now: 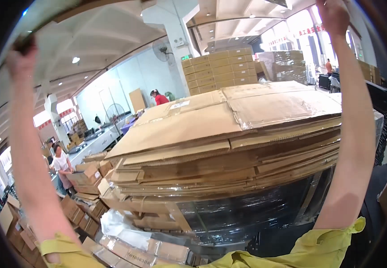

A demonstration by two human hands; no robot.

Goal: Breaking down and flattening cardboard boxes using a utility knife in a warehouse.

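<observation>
Both my arms reach up high on either side, yellow sleeves at the lower edge. At the upper left, my left hand (21, 60) is closed around the dark edge of a brown, flat thing (84, 5) that looks like a cardboard sheet; most of it lies beyond the top of the view. My right hand (335, 18) is raised to the upper right, its fingers curled and partly cut off; what it grips is hidden. Between my arms stands a tall stack of flattened cardboard boxes (193, 118), layered unevenly, with clear tape on top.
Under the stack is a dark, film-wrapped load (242, 214). Cartons (131, 254) and clear plastic (122, 225) lie at lower left. A person in white (61, 161) handles boxes beside a long conveyor (97, 145); one in red (160, 98) is farther back. Stacked cartons (220, 69) stand behind.
</observation>
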